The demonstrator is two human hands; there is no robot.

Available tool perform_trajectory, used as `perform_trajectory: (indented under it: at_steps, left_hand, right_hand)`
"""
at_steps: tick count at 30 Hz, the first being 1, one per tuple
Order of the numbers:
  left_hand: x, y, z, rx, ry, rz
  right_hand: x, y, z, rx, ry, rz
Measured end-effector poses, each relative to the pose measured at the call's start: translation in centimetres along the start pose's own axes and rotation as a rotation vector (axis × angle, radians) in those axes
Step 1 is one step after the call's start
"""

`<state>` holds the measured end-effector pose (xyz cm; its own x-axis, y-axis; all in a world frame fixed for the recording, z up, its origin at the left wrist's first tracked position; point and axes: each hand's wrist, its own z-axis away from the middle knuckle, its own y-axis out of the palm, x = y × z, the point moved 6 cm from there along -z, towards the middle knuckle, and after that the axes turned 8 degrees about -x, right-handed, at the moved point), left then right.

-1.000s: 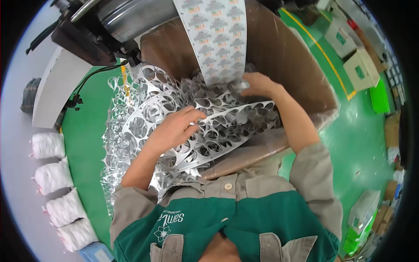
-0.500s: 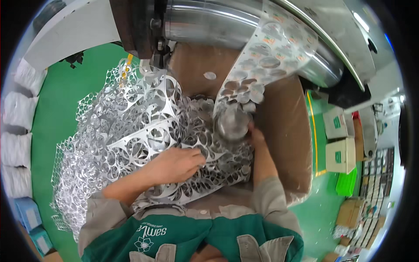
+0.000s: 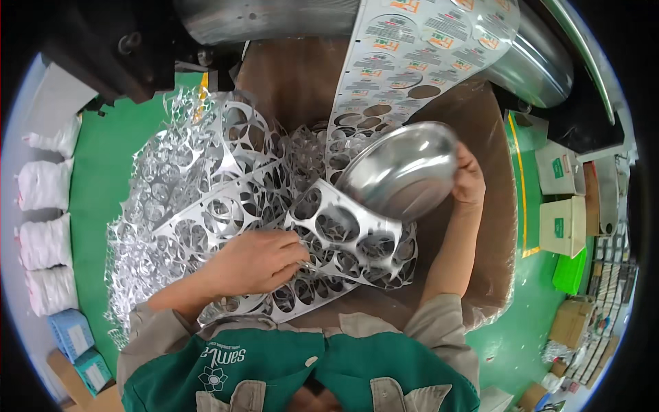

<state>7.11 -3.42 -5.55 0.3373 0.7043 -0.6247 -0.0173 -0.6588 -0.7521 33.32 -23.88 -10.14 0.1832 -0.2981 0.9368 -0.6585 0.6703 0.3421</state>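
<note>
My right hand (image 3: pixel 469 175) grips the rim of a shiny metal bowl (image 3: pixel 405 172), tilted above the scrap. The bowl hides part of a printed web (image 3: pixel 419 48) that hangs from a roller and has round holes punched in its lower part. Closed fingers of my left hand (image 3: pixel 257 261) pinch a strip of silvery perforated scrap sheet (image 3: pixel 365 218), which stretches across below the bowl. A large tangled heap of the same scrap (image 3: pixel 185 178) lies to the left, under and beyond my left forearm.
A brown plastic-lined box (image 3: pixel 491 240) surrounds the scrap on the right. Metal rollers (image 3: pixel 535 58) and a dark machine part (image 3: pixel 130 55) hang over the far side. White bags (image 3: pixel 44 244) line the left; bins (image 3: pixel 561 226) and a green crate (image 3: pixel 570 271) stand at right.
The bowl in my right hand has moved up and right and tilted more. My view has shifted, and more of the printed web shows. My left hand keeps its pinch on the scrap.
</note>
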Motion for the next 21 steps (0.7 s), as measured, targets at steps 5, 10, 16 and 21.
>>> perform_trajectory:
  at_steps: [5,10,16,21]
  left_hand:
    - [-0.6,0.2,-0.7,0.081,-0.033,-0.008]
    - [-0.5,0.2,-1.2,0.090,-0.073,-0.043]
    - [-1.0,0.2,-0.7,0.119,-0.095,0.073]
    - [-3.4,1.6,-0.1,0.302,0.163,-0.050]
  right_hand:
    - [-19.8,-12.2,1.9,-0.638,0.506,0.211]
    - [-25.0,-11.3,5.2,0.000,0.735,1.446]
    - [-5.5,1.5,-0.5,0.344,0.309,1.495]
    - [8.7,3.1,1.2,-0.025,-0.028,0.219]
